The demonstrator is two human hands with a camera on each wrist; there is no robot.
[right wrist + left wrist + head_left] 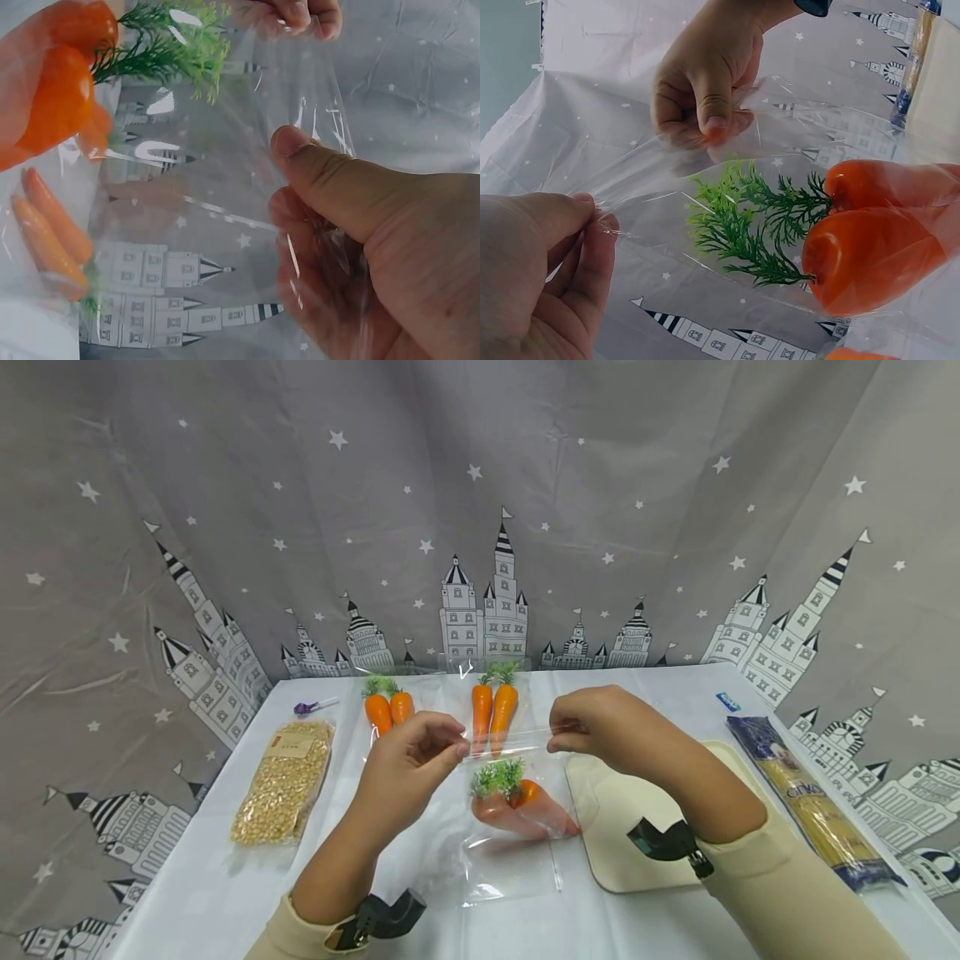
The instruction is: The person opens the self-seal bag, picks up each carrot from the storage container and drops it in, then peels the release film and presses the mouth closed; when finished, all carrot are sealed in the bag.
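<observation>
between both grips — clear bag (513, 852), carrots (521, 806) inside

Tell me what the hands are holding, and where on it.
Both hands, left and right, pinch the top edge of a clear plastic bag containing two orange carrots.

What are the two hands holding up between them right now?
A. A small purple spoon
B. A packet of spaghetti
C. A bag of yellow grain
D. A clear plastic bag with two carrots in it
D: the left hand and the right hand each pinch the top edge of the clear plastic bag, and two carrots with green tops lie inside it, as the wrist views also show.
</observation>
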